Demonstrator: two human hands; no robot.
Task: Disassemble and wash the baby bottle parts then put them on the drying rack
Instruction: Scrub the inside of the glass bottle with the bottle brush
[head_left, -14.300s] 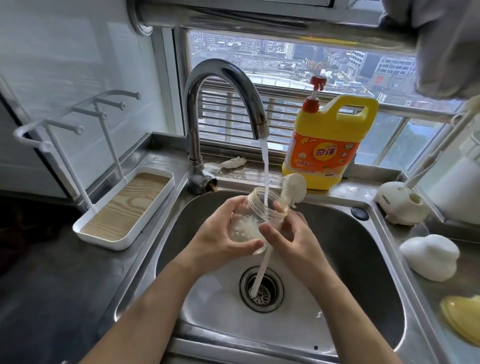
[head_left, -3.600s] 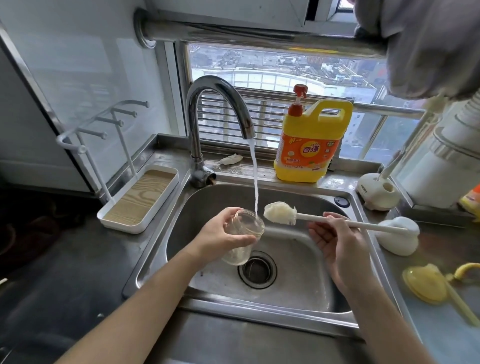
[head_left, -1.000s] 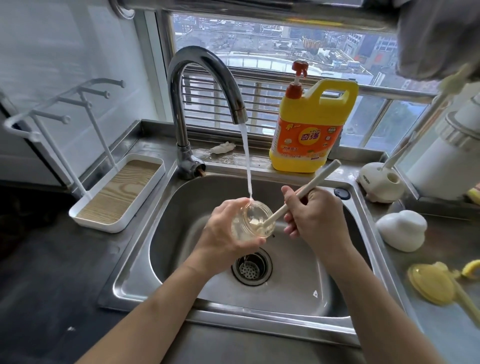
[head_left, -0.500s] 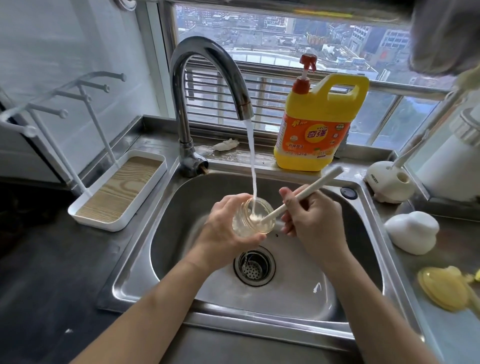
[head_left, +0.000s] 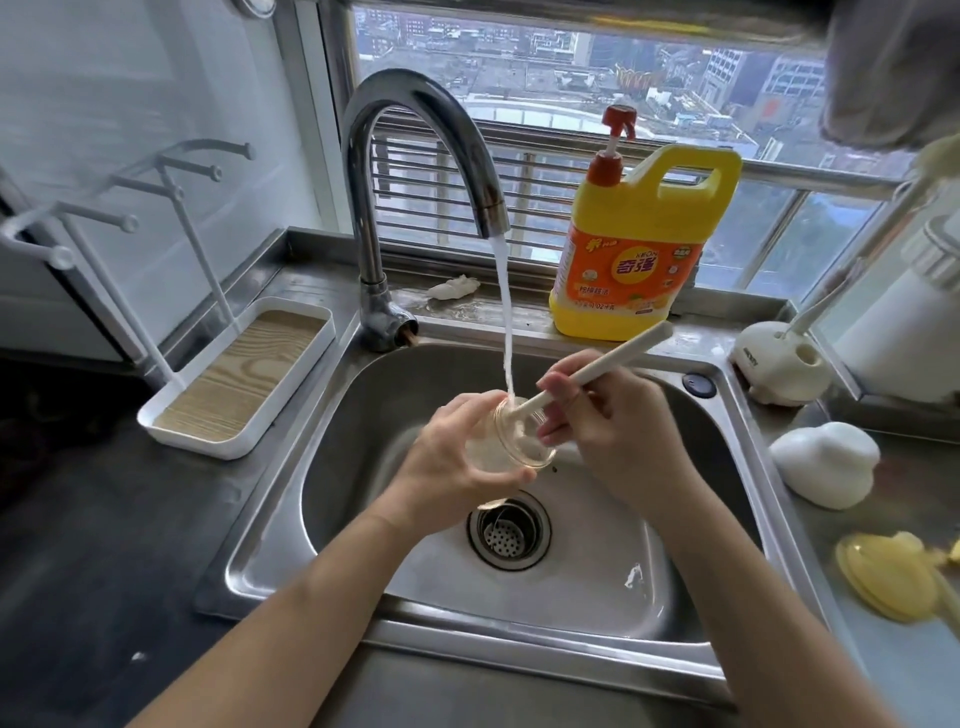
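Over the sink (head_left: 363, 415), a left hand (head_left: 447, 467) grips the wet glass bottle (head_left: 511, 441) under running water while the right hand (head_left: 613, 421) holds the brush (head_left: 597, 364) inside it; slick glass could slip and break.

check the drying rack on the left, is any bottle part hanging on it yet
No, the white drying rack has bare pegs and nothing on its tray, while the bottle is in the left hand under the running water.

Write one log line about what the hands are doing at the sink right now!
left hand: holds bottle | right hand: brush in bottle | faucet: running | drying rack: no parts
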